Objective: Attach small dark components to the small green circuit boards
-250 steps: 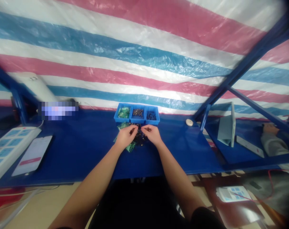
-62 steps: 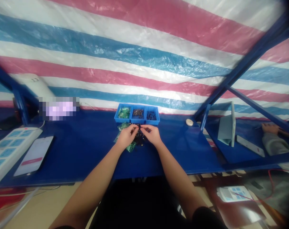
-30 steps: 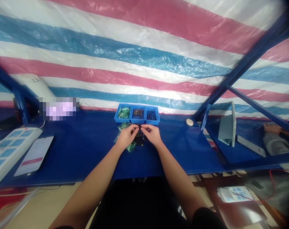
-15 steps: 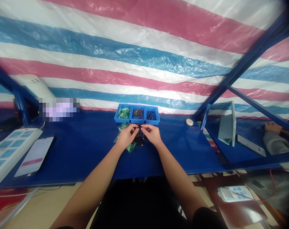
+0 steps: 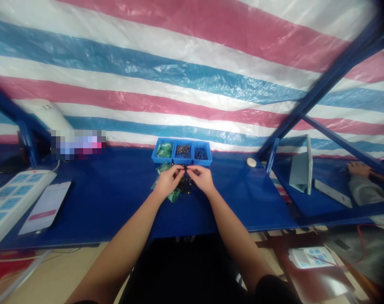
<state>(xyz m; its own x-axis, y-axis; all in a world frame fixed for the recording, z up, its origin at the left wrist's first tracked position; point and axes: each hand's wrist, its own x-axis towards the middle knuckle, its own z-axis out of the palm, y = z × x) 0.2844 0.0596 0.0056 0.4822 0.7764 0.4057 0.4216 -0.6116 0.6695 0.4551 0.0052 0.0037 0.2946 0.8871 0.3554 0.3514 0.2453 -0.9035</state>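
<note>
Moved: hardly anything since earlier
Left hand (image 5: pixel 168 180), right hand (image 5: pixel 204 177): grips pinching small black part (image 5: pixel 185 168)
Blue bins (image 5: pixel 183 161): near worktop's (image 5: pixel 242 198) far edge

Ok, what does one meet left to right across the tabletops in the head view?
White power strip → phone → left hand → right hand → round pale object → propped tablet-like panel → flat white device → another person's hand.

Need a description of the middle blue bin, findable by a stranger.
On the blue table, near the striped sheet, three bins stand in a row beyond the left hand and right hand. The middle bin holds small shiny bits, unlike its neighbours' green pieces and dark pieces.
</note>
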